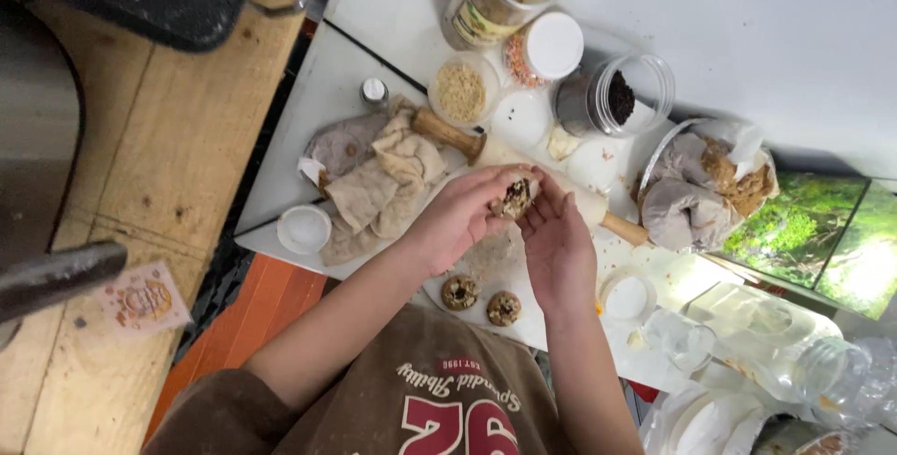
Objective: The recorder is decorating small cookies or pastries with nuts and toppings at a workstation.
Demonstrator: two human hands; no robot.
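While both of our hands meet over the white board [280, 184], we record the head view as follows:

- Left hand [458, 217]: our fingers are curled together around a small filled dough piece [515, 198], clamped lightly on its near side.
- Right hand [559, 245]: our palm is open and turned up, fingers slightly apart, cupping the same piece from the opposite side; fingertips of both hands touch it.
- Dough piece: it sits between the two sets of fingertips, above the board and not resting on it. We judge it soft, light and easily deformed, with a dark, crumbly filling that could spill; we would hold it by the outer dough rim, with even, gentle pressure.
- Just below the wrists: two finished rounds [481, 299] lie side by side on the board.
- Beyond the fingertips: a wooden rolling pin [448, 132] lies across the board, partly hidden by the hands.
- Left of the left-hand fingers: a crumpled cloth [392, 179].
- Further beyond the fingertips: a jar of dark granules [617, 95] and a small bowl of pale crumbs [462, 91].
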